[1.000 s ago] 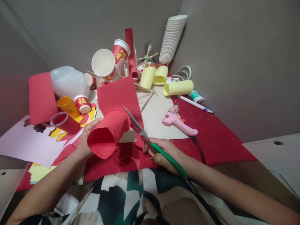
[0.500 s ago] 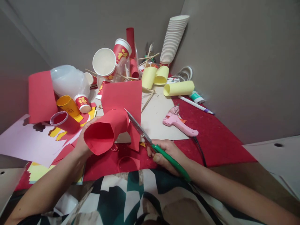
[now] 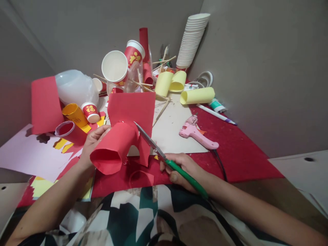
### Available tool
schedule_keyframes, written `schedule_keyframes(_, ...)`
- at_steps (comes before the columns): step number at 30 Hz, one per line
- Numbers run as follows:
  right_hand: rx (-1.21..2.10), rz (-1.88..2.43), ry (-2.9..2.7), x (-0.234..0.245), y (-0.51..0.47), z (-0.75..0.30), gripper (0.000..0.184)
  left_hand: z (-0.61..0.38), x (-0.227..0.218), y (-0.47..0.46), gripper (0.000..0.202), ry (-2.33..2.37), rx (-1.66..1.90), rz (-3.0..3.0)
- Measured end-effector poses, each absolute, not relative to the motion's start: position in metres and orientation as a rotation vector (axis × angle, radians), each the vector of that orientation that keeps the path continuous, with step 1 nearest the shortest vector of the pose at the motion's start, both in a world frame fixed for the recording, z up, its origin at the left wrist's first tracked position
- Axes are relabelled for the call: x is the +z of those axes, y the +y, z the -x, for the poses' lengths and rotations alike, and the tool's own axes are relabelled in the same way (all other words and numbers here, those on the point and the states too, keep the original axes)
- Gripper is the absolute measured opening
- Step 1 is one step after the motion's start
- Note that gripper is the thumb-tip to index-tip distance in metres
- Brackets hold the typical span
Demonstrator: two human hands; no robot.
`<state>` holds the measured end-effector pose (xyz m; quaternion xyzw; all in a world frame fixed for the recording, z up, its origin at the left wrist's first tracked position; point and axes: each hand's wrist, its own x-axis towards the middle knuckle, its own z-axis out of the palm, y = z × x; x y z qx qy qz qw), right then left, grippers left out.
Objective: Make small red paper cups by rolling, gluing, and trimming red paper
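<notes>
My left hand [image 3: 93, 143] grips a red paper tube [image 3: 112, 145] from its left side; part of the fingers is hidden behind it. The tube's open end faces me, and its far end meets a flat red paper sheet [image 3: 132, 107] that stands up behind it. A partly cut flap of the sheet hangs down at the right of the tube. In my right hand [image 3: 183, 169] is a pair of scissors [image 3: 176, 167] with green handles. Their blades lie against the sheet, just right of the tube.
A pink glue gun [image 3: 198, 133] lies on white board to the right. Yellow paper tubes [image 3: 197, 95] and a tall cup stack [image 3: 193, 41] are behind. Printed paper cups [image 3: 114, 66], sticks and a plastic bag [image 3: 78, 89] crowd the back. Orange and red rolls [image 3: 74, 114] sit left.
The red tube and sheet have tilted and shifted slightly down and left, with more of my left hand's fingers showing. The scissors' tips have moved slightly left along the sheet.
</notes>
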<state>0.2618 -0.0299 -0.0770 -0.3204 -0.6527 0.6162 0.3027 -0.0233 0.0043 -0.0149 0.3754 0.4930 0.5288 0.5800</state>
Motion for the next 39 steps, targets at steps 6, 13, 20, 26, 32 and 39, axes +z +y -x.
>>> schedule_keyframes(6,1.606,0.870,-1.820,-0.076,-0.028,-0.270,0.076,0.018,-0.001,-0.003,0.040,1.215,1.250,-0.884)
schedule_keyframes(13,1.468,0.915,-1.972,-0.062,-0.026,-0.274,0.072,0.024,0.007,-0.002,0.033,1.218,1.158,-0.931)
schedule_keyframes(20,1.537,1.015,-1.861,-0.062,-0.031,-0.272,0.068,0.023,0.011,0.005,0.034,1.195,1.179,-0.829)
schedule_keyframes(26,1.571,1.015,-1.808,-0.065,-0.032,-0.267,0.067,0.018,0.007,0.005,0.025,1.113,1.217,-0.829)
schedule_keyframes(32,1.614,1.085,-1.715,-0.058,-0.029,-0.265,0.068,0.011,-0.008,-0.005,0.031,1.042,1.228,-0.748)
schedule_keyframes(39,1.536,1.072,-1.715,-0.067,-0.031,-0.262,0.066,0.002,-0.026,-0.012,0.037,0.995,1.143,-0.683)
